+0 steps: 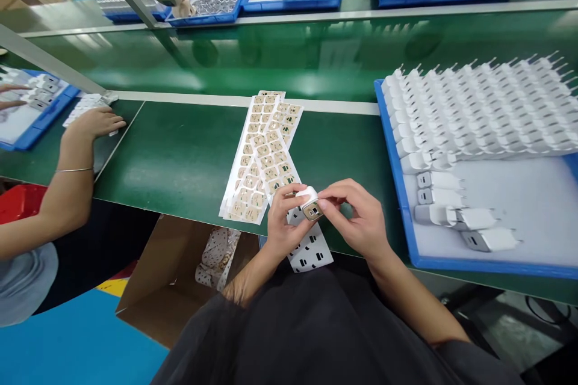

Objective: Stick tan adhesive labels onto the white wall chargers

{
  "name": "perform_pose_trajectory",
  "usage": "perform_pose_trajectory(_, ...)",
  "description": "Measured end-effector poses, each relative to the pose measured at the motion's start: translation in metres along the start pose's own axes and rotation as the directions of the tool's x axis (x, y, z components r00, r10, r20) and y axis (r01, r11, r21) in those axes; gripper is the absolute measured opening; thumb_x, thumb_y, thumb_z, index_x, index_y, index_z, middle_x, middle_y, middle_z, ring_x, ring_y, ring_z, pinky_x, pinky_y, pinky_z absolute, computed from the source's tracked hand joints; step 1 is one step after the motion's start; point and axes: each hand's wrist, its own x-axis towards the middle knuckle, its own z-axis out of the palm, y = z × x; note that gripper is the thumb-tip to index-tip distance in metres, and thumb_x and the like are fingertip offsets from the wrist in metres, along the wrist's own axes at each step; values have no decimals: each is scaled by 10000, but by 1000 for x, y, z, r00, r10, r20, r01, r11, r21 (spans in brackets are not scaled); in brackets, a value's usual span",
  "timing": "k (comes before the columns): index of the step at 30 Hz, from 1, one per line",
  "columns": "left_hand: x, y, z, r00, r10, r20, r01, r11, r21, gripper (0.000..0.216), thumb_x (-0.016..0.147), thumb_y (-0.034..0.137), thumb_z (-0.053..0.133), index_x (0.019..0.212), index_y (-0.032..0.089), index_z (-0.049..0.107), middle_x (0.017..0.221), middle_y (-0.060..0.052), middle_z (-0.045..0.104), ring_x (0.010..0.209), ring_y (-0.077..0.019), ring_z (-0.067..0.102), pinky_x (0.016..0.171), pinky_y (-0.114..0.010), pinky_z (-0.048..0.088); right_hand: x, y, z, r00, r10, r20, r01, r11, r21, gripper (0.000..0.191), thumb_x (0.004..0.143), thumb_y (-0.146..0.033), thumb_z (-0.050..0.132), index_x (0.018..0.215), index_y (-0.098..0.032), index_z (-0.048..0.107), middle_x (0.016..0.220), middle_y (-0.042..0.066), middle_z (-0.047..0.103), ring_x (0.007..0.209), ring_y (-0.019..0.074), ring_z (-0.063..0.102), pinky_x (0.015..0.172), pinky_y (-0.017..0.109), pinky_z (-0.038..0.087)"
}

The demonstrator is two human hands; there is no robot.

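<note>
My left hand point(282, 219) holds a small white charger plug point(307, 194) over the near edge of the green table. A tan sticker point(312, 210) sits on the charger's port face. The fingertips of my right hand point(356, 216) press on that sticker and pinch the charger from the right. Under my hands lies a white backing sheet point(311, 249) with its labels peeled off. Just left of my hands are several sheets of tan stickers point(259, 156), fanned across the table.
A blue tray point(400, 192) at the right holds rows of white chargers point(478, 108) and a few loose ones. A co-worker's hand point(93, 123) rests at the left. An open cardboard box point(171, 277) sits below the table edge. More blue trays stand beyond the green conveyor point(271, 54).
</note>
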Motion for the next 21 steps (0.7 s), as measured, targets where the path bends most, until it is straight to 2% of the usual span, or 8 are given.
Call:
perform_pose_trajectory(3,2,2,-2,1000,-1,10,1,1000,-7,418,865,219,791,1232,292,604,1234,-77,652,1146,-222,651,939,-393,561,2,2,-3,983,-186,-9,181,965,-192,139,936,-102,663,1001,-224,684,936,35,673,787,139,630,624,248,533)
perform_pose_trajectory(5,2,3,-2,999,-38,21,38,999,-13,415,870,232,787,1240,285,607,1219,-75,666,1135,-219,655,924,-374,559,0,6,-2,939,-343,15,330,890,-316,168,932,-84,658,1029,-221,676,959,53,685,811,157,639,662,269,549)
perform_pose_trajectory(7,2,3,-3,994,-104,27,104,994,-13,375,895,255,756,1241,281,614,1202,-74,680,1122,-216,660,867,-337,561,-5,8,-1,897,-435,75,432,832,-348,167,936,-87,653,1048,-211,665,958,62,698,790,162,635,679,285,551)
perform_pose_trajectory(8,2,2,-4,990,-140,28,140,990,-11,355,905,270,742,1237,279,620,1200,-75,684,1121,-218,660,837,-321,559,-8,9,-1,893,-437,104,446,835,-323,148,944,-100,650,1048,-205,660,960,65,700,784,162,635,685,288,553)
perform_pose_trajectory(12,2,-5,-11,955,-298,6,298,955,-8,356,881,323,775,1209,269,648,1180,-68,688,1071,-212,668,811,-301,555,-24,10,-1,948,-277,157,297,948,-118,65,981,-153,617,1017,-202,639,1029,83,692,887,166,683,739,276,577)
perform_pose_trajectory(15,5,-16,-23,904,-412,-111,406,911,-74,397,865,367,799,1211,262,637,1139,-56,684,1007,-191,682,818,-290,559,-35,16,1,972,-126,196,134,991,-25,65,993,-158,597,992,-216,626,960,45,715,855,151,698,712,248,569)
perform_pose_trajectory(19,10,-28,-57,853,-409,-323,372,912,-173,453,841,438,814,1207,254,623,1121,-56,681,982,-175,690,807,-264,570,-39,26,7,971,109,212,-91,992,-93,45,983,-201,630,975,-223,669,864,8,737,732,135,696,675,238,569)
perform_pose_trajectory(21,9,-29,-84,820,-374,-432,332,927,-173,431,849,436,808,1200,259,631,1123,-52,682,965,-162,692,784,-243,574,-31,26,13,960,154,233,-132,985,-107,67,973,-237,652,1024,-222,693,887,15,758,736,143,714,686,245,584)
